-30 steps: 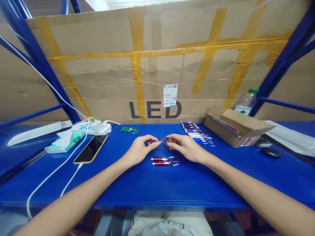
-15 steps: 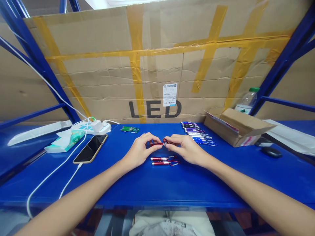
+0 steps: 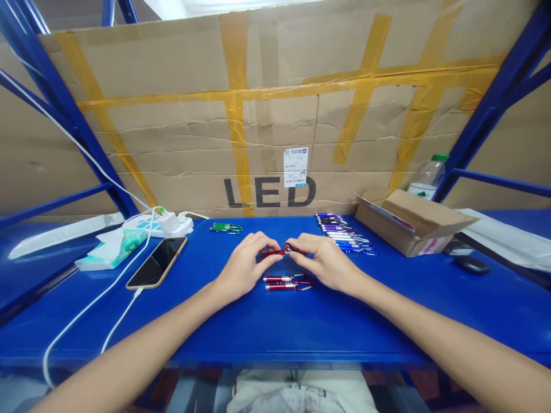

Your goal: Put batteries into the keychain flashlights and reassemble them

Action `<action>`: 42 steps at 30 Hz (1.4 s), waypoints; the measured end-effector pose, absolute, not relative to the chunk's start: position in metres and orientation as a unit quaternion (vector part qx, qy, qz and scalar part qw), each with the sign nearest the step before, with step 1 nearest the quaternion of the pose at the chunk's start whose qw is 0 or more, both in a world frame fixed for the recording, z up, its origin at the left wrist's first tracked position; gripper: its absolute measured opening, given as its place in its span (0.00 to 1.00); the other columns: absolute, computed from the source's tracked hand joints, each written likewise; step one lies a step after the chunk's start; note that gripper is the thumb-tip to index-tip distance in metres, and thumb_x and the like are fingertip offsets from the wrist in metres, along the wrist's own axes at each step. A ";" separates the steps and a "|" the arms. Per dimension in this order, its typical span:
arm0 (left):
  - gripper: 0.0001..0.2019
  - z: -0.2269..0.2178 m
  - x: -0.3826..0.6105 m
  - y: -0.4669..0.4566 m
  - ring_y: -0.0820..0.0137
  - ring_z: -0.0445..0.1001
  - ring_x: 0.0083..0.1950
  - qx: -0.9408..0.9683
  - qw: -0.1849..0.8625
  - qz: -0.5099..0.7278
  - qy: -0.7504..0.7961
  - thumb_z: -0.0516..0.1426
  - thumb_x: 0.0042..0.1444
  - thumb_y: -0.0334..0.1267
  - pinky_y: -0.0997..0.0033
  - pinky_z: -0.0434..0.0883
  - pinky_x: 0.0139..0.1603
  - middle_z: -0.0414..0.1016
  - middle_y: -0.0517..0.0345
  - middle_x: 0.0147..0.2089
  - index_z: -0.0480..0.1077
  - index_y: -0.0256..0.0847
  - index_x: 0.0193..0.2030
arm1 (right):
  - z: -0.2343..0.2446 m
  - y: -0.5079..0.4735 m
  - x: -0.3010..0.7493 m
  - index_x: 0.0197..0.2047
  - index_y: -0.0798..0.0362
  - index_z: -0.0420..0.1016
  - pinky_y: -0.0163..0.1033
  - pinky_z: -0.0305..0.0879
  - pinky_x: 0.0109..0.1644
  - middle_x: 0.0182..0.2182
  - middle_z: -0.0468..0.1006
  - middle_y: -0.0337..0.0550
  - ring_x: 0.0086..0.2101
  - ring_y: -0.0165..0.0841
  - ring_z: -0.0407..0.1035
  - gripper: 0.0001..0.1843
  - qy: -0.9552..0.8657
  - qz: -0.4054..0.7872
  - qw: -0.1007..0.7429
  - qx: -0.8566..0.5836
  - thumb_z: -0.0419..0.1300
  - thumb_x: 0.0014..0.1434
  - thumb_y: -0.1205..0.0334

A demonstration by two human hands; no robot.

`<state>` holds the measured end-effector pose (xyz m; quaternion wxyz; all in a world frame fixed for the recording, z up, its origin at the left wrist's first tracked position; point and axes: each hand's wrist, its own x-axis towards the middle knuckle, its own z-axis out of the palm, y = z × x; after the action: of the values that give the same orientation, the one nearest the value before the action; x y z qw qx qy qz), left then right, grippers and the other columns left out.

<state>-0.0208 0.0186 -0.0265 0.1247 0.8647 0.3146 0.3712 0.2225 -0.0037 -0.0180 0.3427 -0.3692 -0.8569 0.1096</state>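
Observation:
Between my two hands is a small red metal penlight [image 3: 273, 253] with a red carabiner clip. My left hand [image 3: 245, 263] pinches its barrel between thumb and fingers. At the other end, my right hand [image 3: 325, 260] is closed on the red carabiner [image 3: 288, 247]; the fingers partly cover it. Just in front of the hands, two more red penlights [image 3: 280, 287] with carabiners lie side by side on the blue table [image 3: 301, 332]. Green penlights [image 3: 226, 228] lie beyond my left hand. Past my right hand runs a row of blue, purple, silver and black penlights [image 3: 342, 234].
At left are a phone [image 3: 158, 263] on a white cable, a tissue pack [image 3: 114, 249] and a power strip [image 3: 170, 223]. At right stand an open cardboard box [image 3: 408, 221], a bottle [image 3: 428, 178] and a black mouse [image 3: 471, 264]. A big cardboard sheet [image 3: 185, 149] walls the back.
The view has shifted very slightly. Both hands keep their hold on the red penlight and its carabiner, and the other penlights lie as before.

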 end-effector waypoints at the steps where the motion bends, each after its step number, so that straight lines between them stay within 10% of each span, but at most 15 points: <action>1: 0.06 -0.026 -0.021 0.018 0.62 0.75 0.46 0.865 0.124 0.371 0.316 0.63 0.72 0.42 0.61 0.70 0.51 0.81 0.55 0.45 0.76 0.44 0.47 | -0.018 -0.004 0.222 0.41 0.51 0.80 0.40 0.64 0.42 0.33 0.77 0.42 0.36 0.36 0.72 0.14 -0.857 0.104 0.343 -0.369 0.56 0.76 0.59; 21: 0.08 -0.025 -0.020 0.014 0.62 0.73 0.44 0.867 0.048 0.375 0.324 0.59 0.74 0.44 0.60 0.68 0.50 0.78 0.53 0.44 0.74 0.43 0.47 | -0.024 0.000 0.220 0.39 0.53 0.85 0.39 0.66 0.38 0.31 0.79 0.40 0.32 0.35 0.72 0.13 -0.792 0.264 0.347 -0.427 0.61 0.68 0.56; 29: 0.13 -0.027 -0.020 0.023 0.64 0.75 0.41 0.844 0.171 0.345 0.373 0.59 0.73 0.48 0.65 0.70 0.44 0.79 0.54 0.42 0.80 0.42 0.47 | -0.022 0.005 0.231 0.59 0.52 0.82 0.45 0.68 0.51 0.43 0.82 0.49 0.44 0.42 0.75 0.16 -0.868 0.087 0.273 -0.407 0.56 0.77 0.59; 42: 0.09 -0.038 -0.027 0.038 0.61 0.77 0.42 0.866 0.182 0.265 0.383 0.61 0.69 0.43 0.62 0.71 0.46 0.83 0.54 0.44 0.83 0.45 0.46 | -0.023 0.011 0.248 0.59 0.52 0.84 0.51 0.68 0.50 0.47 0.80 0.57 0.45 0.48 0.70 0.19 -0.908 -0.033 0.102 -0.406 0.52 0.78 0.63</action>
<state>-0.0267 0.0383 -0.0380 0.1818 0.8660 0.3833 0.2648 0.2482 0.0107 -0.0232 0.1020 -0.4056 -0.9077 -0.0333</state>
